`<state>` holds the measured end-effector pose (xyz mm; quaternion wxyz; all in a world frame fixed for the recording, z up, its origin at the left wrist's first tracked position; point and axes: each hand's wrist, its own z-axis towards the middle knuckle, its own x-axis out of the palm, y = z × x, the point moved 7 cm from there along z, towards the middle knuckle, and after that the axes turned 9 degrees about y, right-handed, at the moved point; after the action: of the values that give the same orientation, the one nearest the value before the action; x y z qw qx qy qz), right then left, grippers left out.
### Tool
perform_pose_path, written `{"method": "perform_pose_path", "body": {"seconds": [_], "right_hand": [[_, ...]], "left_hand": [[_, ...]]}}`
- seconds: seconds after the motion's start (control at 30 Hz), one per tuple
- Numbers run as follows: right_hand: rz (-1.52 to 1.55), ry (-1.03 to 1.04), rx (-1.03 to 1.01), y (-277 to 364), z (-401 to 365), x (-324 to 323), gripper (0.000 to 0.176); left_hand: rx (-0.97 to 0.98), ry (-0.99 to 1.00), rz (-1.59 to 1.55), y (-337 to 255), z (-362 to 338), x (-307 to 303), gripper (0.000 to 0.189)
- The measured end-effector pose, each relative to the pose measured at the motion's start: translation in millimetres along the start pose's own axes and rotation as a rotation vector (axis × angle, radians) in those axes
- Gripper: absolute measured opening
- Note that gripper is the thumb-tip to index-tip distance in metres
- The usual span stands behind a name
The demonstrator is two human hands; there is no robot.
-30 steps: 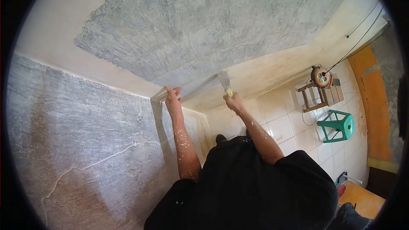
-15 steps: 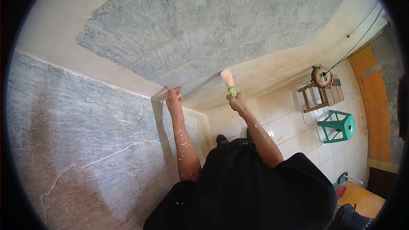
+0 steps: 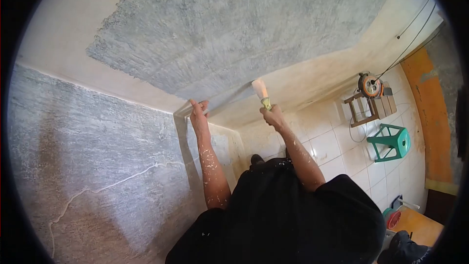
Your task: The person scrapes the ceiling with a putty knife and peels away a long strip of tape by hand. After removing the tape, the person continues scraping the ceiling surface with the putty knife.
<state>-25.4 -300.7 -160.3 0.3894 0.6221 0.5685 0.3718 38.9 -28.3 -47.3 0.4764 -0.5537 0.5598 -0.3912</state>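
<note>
My right hand [image 3: 274, 116] grips the yellow-green handle of a putty knife [image 3: 261, 93], whose pale, filler-coated blade points up and lies against the wall beside the rough grey patch [image 3: 234, 29]. My left hand [image 3: 198, 112] holds the left end of a long straight metal edge [image 3: 222, 99] that runs along the wall toward the knife blade. Both forearms are spattered with white filler. A black shirt covers my body at the bottom of the view.
A grey skimmed wall [image 3: 97, 166] with a white crack line fills the left. On the white tiled floor [image 3: 337, 146] stand a wooden stool [image 3: 369, 107] bearing an orange cable reel [image 3: 370, 85] and a green plastic stool [image 3: 391, 143]. An orange door frame [image 3: 430, 117] is at right.
One second ago the knife blade was blurred in a stroke along the wall; now it stands upright and still. My left hand has stayed on the metal edge.
</note>
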Motion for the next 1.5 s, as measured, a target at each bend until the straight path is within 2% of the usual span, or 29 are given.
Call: {"method": "perform_pose_path", "body": {"seconds": [0.1, 0.2, 0.3, 0.37, 0.57, 0.67, 0.8, 0.9, 1.0, 1.03, 1.23, 1.33, 1.47, 1.5], "right_hand": [[0.038, 0.024, 0.052, -23.4, -3.0, 15.1, 0.024], [0.034, 0.027, 0.047, -1.4, 5.2, 6.0, 0.029], [0.050, 0.023, 0.018, 0.7, 4.5, 6.4, 0.025], [0.063, 0.043, 0.064, -21.2, -2.6, 15.7, 0.023], [0.054, 0.043, 0.018, 2.5, 3.1, -1.3, 0.026], [0.016, 0.019, 0.046, -14.2, -2.6, 5.2, 0.028], [-0.025, 0.003, -0.037, 20.8, 1.6, -3.7, 0.029], [-0.091, -0.092, -0.192, 103.5, -5.5, -22.7, 0.028], [-0.099, -0.098, -0.207, 18.5, 13.1, -11.1, 0.027], [-0.026, -0.035, -0.014, -5.8, 4.3, -4.7, 0.027], [0.007, -0.020, 0.066, -14.4, -11.3, -7.0, 0.028], [-0.274, -0.158, -0.138, -21.9, 2.4, -16.6, 0.030], [-0.373, -0.284, -0.240, -35.6, 11.7, -7.0, 0.033], [-0.366, -0.296, -0.255, -20.7, 13.3, -6.0, 0.033]], "left_hand": [[0.011, 0.002, -0.001, -1.5, -2.4, 2.5, 0.075], [-0.009, -0.005, 0.008, 0.0, 0.5, 0.8, 0.076], [-0.011, -0.002, 0.033, -0.5, 1.2, -0.4, 0.076], [-0.014, 0.003, 0.033, 7.5, -4.5, -1.4, 0.076], [0.013, 0.024, 0.065, -1.4, 4.0, 0.4, 0.082], [-0.013, 0.024, 0.056, 9.0, -4.6, -2.8, 0.081], [-0.012, 0.017, 0.029, 2.5, 0.0, 2.3, 0.080], [0.023, 0.049, 0.038, -5.3, -8.1, 6.5, 0.082], [-0.013, 0.026, -0.025, 9.2, 4.4, 6.4, 0.080], [-0.028, 0.026, -0.032, 11.7, -1.5, 5.7, 0.079], [-0.015, 0.031, -0.035, 2.4, -0.6, 9.8, 0.078], [-0.022, 0.041, -0.049, 8.7, -0.2, 8.6, 0.081], [-0.045, 0.059, -0.023, 15.1, -4.0, 14.9, 0.079], [-0.051, 0.059, -0.014, 14.0, -2.1, 14.0, 0.079]]}}
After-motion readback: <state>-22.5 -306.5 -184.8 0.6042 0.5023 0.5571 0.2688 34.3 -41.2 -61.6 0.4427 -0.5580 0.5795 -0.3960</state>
